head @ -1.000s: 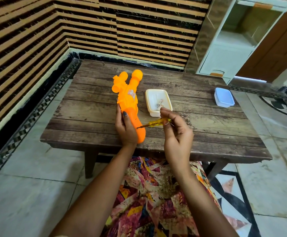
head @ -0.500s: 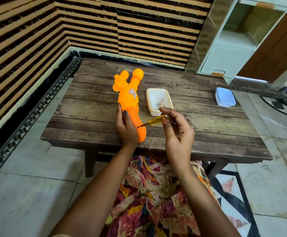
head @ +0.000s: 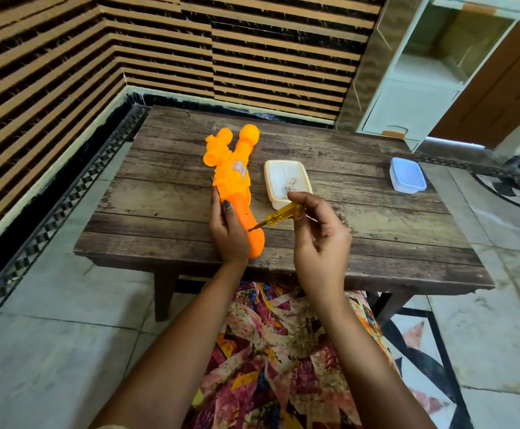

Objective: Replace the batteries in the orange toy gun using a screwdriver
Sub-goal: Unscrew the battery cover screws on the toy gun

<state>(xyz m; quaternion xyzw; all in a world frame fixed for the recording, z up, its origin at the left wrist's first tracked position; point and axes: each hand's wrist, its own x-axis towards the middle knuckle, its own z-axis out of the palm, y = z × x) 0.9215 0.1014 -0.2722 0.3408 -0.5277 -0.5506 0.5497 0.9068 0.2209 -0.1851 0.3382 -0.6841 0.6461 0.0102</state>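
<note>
We see the toy gun (head: 233, 187) lying lengthwise, muzzle away from us, our left hand (head: 227, 230) gripping its handle while our right hand (head: 320, 243) pinches the screwdriver (head: 279, 215), tip seemingly touching the handle.

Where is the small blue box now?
In the head view the blue box stands near the far right edge of the wooden table, well right of the white tray.

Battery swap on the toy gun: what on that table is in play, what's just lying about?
In play: orange toy gun, gripped by left hand; yellow screwdriver, pinched by right hand, tip on the gun's grip; open white tub holding small metal bits.
Lying about: closed blue box, far right of the table; white cabinet behind.
</note>
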